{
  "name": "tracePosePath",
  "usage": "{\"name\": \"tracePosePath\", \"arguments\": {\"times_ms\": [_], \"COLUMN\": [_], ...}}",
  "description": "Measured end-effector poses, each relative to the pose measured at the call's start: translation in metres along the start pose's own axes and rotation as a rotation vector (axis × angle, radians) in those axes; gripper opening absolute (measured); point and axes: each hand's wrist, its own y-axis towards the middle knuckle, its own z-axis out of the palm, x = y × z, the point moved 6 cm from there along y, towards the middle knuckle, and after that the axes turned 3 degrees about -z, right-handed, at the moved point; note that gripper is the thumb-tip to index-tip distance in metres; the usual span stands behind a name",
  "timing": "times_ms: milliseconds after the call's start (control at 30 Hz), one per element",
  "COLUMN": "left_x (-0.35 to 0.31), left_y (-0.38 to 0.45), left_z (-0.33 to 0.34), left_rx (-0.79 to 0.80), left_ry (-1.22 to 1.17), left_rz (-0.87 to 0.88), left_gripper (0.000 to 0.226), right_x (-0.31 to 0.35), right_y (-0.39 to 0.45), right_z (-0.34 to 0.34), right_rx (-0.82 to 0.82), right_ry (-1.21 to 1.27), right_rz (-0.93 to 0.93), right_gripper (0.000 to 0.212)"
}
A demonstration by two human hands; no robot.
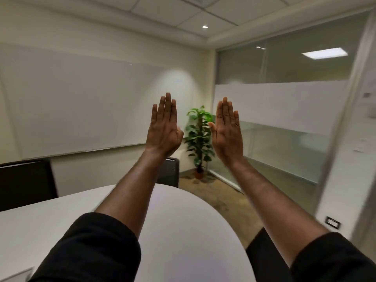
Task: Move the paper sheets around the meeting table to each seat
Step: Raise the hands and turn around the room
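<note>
Both my arms are stretched out in front of me, raised above the white oval meeting table (179,231). My left hand (163,127) is held flat with the fingers straight up and holds nothing. My right hand (227,129) is held the same way, a short gap to its right, also with nothing in it. The corner of what may be a paper sheet (16,274) shows at the bottom left edge of the table. No other sheets are in view.
A black chair (26,182) stands at the table's far left and another chair (169,171) behind my left forearm. A potted plant (200,139) stands in the corner. A whiteboard (81,106) covers the far wall; a glass partition (284,119) runs on the right.
</note>
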Motion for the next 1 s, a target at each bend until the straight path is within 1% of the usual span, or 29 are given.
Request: {"name": "tracePosePath", "arguments": {"times_ms": [100, 233, 400, 600, 700, 833, 1000], "left_x": [-0.06, -0.139, -0.261, -0.39, -0.434, -0.474, -0.515], "left_y": [0.02, 0.046, 0.078, 0.117, 0.131, 0.153, 0.183], "left_z": [0.021, 0.048, 0.088, 0.141, 0.167, 0.21, 0.271], "left_rx": [-0.001, 0.011, -0.004, -0.042, -0.047, -0.012, -0.019], "left_ry": [-0.071, -0.13, -0.189, -0.245, -0.242, -0.212, -0.185], "left_rz": [0.036, 0.044, 0.087, 0.049, 0.038, 0.007, 0.016], "left_gripper": [0.081, 0.08, 0.08, 0.08, 0.079, 0.079, 0.078], "right_x": [-0.066, -0.153, -0.269, -0.408, -0.464, -0.522, -0.587], "right_y": [-0.008, -0.022, -0.044, -0.06, -0.061, -0.056, -0.049], "right_z": [-0.034, -0.072, -0.107, -0.128, -0.128, -0.122, -0.087], "right_rx": [-0.015, -0.038, -0.049, 0.012, 0.037, 0.031, 0.008], "right_ry": [-0.06, -0.124, -0.168, -0.202, -0.203, -0.191, -0.16], "right_rz": [0.047, 0.073, 0.083, 0.033, 0.027, 0.012, 0.016], "right_gripper": [0.062, 0.062, 0.061, 0.063, 0.064, 0.064, 0.062]}}
